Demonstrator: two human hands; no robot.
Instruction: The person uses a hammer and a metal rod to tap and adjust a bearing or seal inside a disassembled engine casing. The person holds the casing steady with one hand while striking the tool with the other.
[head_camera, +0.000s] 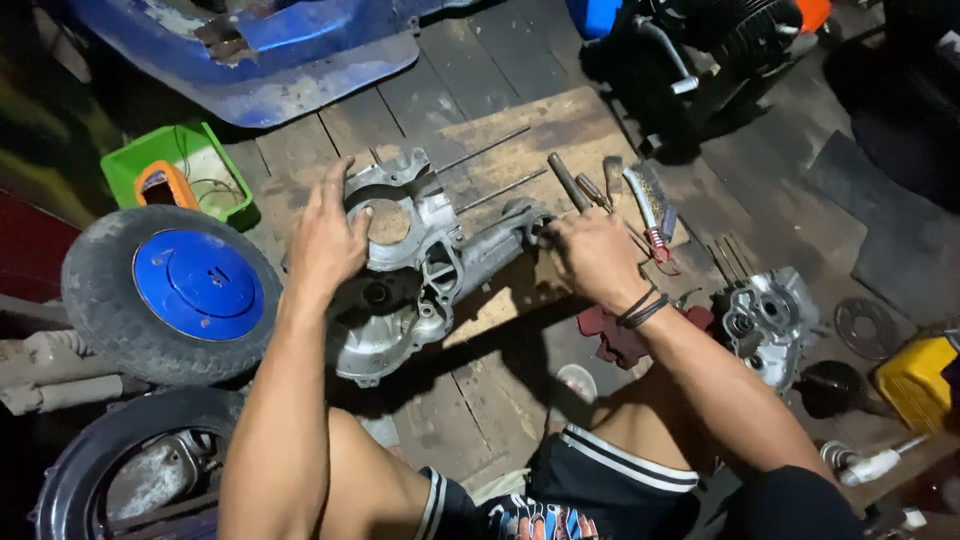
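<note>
A grey metal engine casing (420, 270) lies on a worn wooden board (540, 130) on the plank floor. My left hand (325, 235) rests flat on the casing's left side, fingers spread beside its round opening. My right hand (590, 250) is closed around the casing's narrow right end. Whether it also holds a small tool, I cannot make out. Two long studs (490, 165) stick out from the casing toward the back. Black bands circle my right wrist.
A wheel with a blue hub (170, 295) lies left, another tyre (130, 470) below it. A green tray (180, 175) sits behind. A wire brush (650, 205) and rods lie right of the casing. A second casing half (765, 320), red rag (620, 335), yellow container (915, 380) stand right.
</note>
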